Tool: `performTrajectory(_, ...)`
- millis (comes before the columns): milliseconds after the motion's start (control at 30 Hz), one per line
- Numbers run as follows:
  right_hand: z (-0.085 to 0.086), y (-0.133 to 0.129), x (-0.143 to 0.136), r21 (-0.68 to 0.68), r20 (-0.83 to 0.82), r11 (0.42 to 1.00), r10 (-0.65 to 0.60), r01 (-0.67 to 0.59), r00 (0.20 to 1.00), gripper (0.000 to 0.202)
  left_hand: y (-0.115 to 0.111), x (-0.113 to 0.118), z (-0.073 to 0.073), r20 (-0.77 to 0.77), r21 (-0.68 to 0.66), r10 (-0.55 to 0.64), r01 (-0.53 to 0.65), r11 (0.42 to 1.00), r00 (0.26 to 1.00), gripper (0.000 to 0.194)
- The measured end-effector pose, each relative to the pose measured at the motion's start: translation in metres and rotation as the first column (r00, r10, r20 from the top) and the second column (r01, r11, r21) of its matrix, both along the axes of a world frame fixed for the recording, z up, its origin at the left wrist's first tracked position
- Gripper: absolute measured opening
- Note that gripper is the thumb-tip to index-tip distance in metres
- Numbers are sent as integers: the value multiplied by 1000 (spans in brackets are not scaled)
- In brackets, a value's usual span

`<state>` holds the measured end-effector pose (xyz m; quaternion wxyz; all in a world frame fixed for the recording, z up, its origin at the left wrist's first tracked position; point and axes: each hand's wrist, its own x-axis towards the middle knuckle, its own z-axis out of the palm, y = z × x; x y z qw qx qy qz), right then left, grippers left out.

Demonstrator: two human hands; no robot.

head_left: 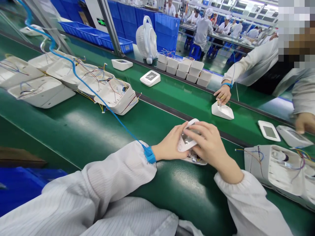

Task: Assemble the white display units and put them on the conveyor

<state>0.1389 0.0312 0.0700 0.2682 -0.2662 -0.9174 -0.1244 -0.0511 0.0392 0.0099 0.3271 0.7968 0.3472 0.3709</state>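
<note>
A white display cover (182, 146) with a rounded frame and a grey screen is tilted between my two hands. My left hand (169, 143) grips its left side, with a blue wrist strap (149, 154) around the wrist. My right hand (212, 144) has its fingers bent over the screen and the right edge. Just beneath the cover, a white housing (197, 161) with small parts and wires inside shows partly; the hands hide the rest of it. I cannot tell whether cover and housing touch.
Wired white shells (120, 101) stand in a group at left, more shells (275, 167) at right. A blue cord (93, 93) runs from my strap across the green bench (93, 134). On the far belt lies a display unit (150, 78); a co-worker's hand (223, 93) touches a white housing (222, 110).
</note>
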Motion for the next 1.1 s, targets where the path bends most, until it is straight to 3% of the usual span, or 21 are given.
performTrajectory(100, 7, 6, 12, -71, -235, 993, -109, 95, 966, 37, 5, -1, -8, 165, 95, -34, 19, 995, 986, 105)
performTrajectory(167, 7, 8, 15, -218, -285, 965, -205, 145, 937, 24, 8, 1, -13, 314, 103, -110, 81, 991, 943, 101)
performTrajectory(267, -3, 8, 12, -374, 55, 894, -243, 245, 969, 10, 10, 6, -18, 495, 53, -223, 227, 973, 840, 90)
performTrajectory(333, -12, 8, 5, -339, 299, 887, -214, 313, 930, 11, 8, 9, -19, 563, -29, -246, 317, 948, 789, 84)
performTrajectory(400, -20, 7, -1, -285, 382, 894, -224, 345, 897, 12, 7, 10, -20, 599, -110, -236, 371, 922, 765, 85)
performTrajectory(467, -27, 8, -4, -297, 341, 889, -243, 349, 908, 12, 6, 9, -21, 624, -149, -214, 383, 912, 752, 87)
performTrajectory(700, -38, 11, 3, -478, -60, 840, -322, 256, 945, 16, 5, 7, -26, 646, -166, -188, 376, 912, 740, 89)
performTrajectory(1100, -37, 11, 1, -500, -100, 837, -310, 221, 946, 16, 5, 7, -23, 634, -144, -214, 385, 911, 743, 84)
